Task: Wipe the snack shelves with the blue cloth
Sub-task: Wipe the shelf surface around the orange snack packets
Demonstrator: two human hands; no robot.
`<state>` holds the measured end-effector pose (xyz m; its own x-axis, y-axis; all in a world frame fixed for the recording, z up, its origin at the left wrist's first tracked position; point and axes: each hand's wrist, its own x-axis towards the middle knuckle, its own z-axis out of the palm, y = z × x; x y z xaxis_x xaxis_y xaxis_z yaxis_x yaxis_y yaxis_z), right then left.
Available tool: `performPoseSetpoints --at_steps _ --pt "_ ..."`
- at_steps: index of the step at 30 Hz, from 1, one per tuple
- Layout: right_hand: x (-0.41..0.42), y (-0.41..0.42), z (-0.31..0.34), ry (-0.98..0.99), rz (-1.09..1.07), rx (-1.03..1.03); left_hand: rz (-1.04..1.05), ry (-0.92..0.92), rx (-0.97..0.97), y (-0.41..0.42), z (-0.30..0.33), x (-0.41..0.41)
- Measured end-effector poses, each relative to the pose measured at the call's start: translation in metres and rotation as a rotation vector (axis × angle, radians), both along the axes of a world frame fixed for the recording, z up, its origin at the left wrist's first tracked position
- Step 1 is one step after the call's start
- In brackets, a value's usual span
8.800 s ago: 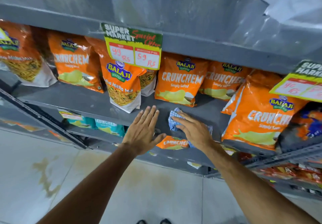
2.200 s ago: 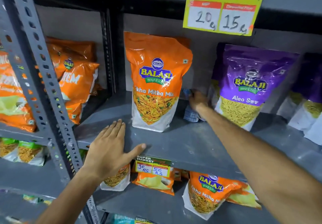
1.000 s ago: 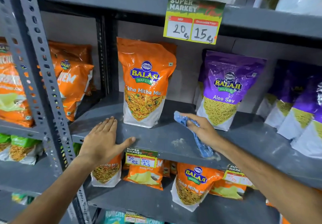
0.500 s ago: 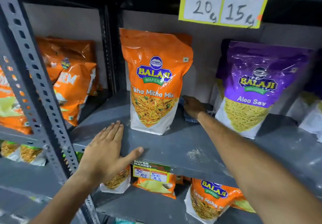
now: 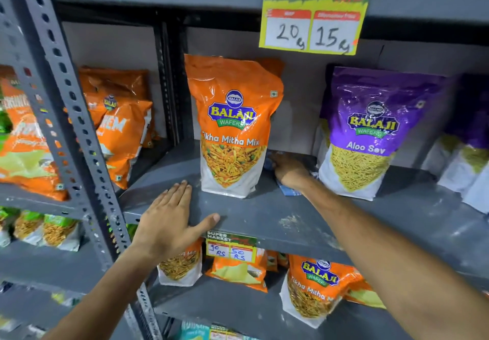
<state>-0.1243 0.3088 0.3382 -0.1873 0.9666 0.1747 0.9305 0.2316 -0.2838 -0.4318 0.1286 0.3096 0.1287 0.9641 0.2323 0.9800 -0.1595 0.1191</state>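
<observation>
The grey metal shelf runs across the middle of the view. Deep on it, between the orange Tikha Mitha Mix bag and the purple Aloo Sev bag, my right hand presses the blue cloth down. Most of the cloth is hidden under the hand; only blue edges show. My left hand lies flat on the shelf's front edge, fingers spread, holding nothing.
A perforated grey upright stands at the left, with orange Crunchem bags behind it. A yellow price tag hangs from the shelf above. More purple bags crowd the right. Snack bags fill the lower shelf.
A second ago my right hand and the cloth were near the shelf's front edge; they have since pushed back between the two bags. My left hand has stayed put.
</observation>
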Motion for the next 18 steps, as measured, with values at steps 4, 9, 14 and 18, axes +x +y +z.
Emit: performPoseSetpoints --at_steps 4,9,14,18 --pt "0.001 -0.05 -0.001 0.012 0.037 -0.015 0.0 -0.015 -0.02 0.0 0.0 0.0" --pt "0.011 -0.104 -0.005 0.046 0.197 0.016 -0.009 -0.017 -0.038 0.0 0.0 -0.001" --pt "0.034 -0.15 0.005 0.174 0.412 -0.089 -0.003 -0.019 -0.039 0.001 -0.001 -0.002" --pt "0.018 -0.154 0.024 0.243 0.453 -0.005 -0.003 -0.02 -0.025 0.0 -0.002 -0.001"
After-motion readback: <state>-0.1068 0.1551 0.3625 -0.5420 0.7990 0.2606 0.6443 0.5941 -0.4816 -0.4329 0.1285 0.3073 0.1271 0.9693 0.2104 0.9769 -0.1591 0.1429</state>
